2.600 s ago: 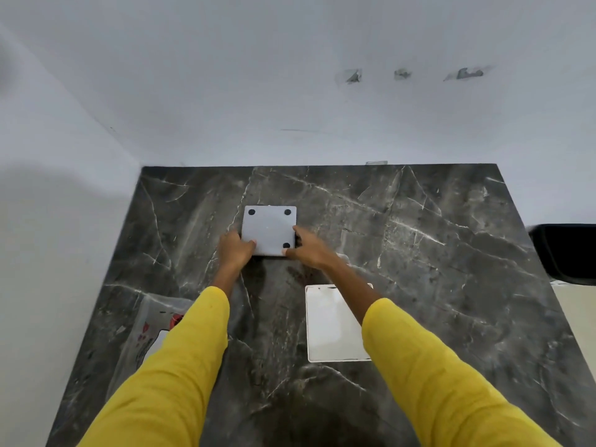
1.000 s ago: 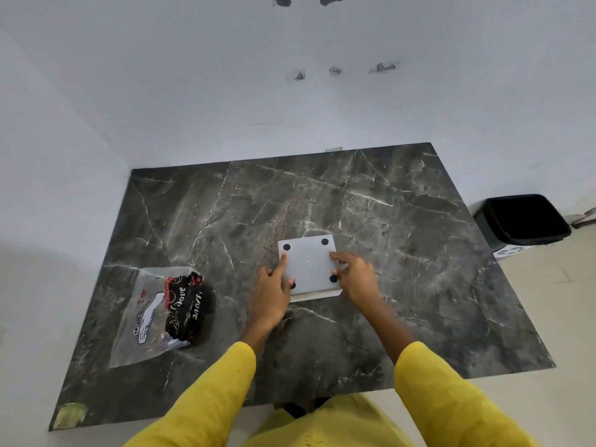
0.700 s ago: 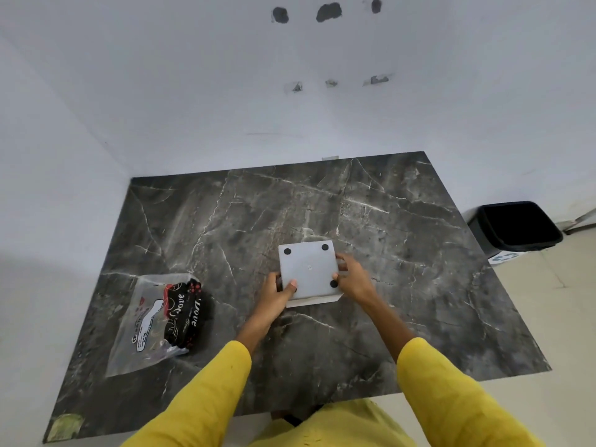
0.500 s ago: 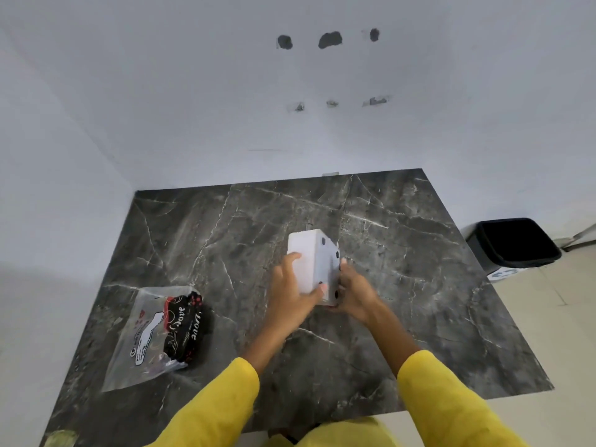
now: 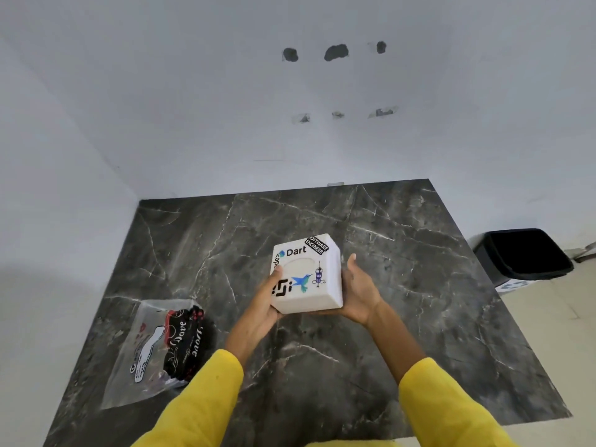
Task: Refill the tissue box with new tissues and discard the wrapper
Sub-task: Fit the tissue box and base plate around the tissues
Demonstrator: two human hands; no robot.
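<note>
A white tissue box with stickers on its top is held above the dark marble table, top side up and facing me. White tissue shows in its oval opening. My left hand grips the box's left side, thumb on the top. My right hand cups its right side and underside. The clear plastic wrapper with black and red print lies flat at the table's front left, apart from both hands.
A black waste bin stands on the floor just past the table's right edge. White walls close off the table's back and left sides. The front edge of the table is near my sleeves.
The box lay upside down on the table with its lid closed under both hands. It has since been lifted and turned over, and its sticker-covered top faces up.
</note>
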